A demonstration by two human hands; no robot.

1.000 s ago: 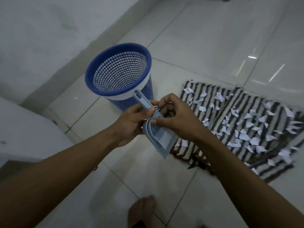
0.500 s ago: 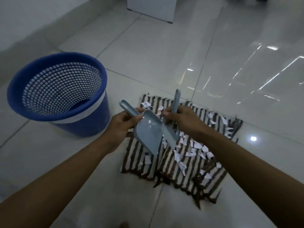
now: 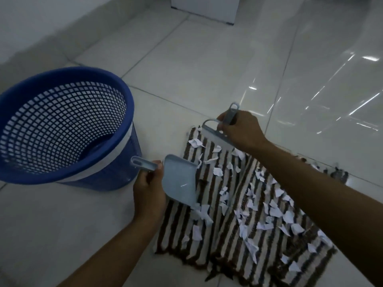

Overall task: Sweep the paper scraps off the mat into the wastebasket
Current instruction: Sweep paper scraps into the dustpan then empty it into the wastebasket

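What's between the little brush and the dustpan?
In the head view, striped mat strewn with paper scraps lies between the brush and the dustpan.

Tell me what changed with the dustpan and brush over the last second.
The brush was pulled out of the dustpan. The right hand carried it to the mat's far edge; the left hand lowered the dustpan to the near-left side. Unchanged: paper scraps still scattered on the mat, wastebasket upright.

Wastebasket point(image 3: 62, 129) cut by the left edge. Mat point(image 3: 182, 241) partly hidden under the right forearm point(image 3: 323, 195), far fringe blurred. Brush point(image 3: 215, 135) bristles partly behind the right hand point(image 3: 241, 131). White cabinet point(image 3: 205, 7) cropped at top.
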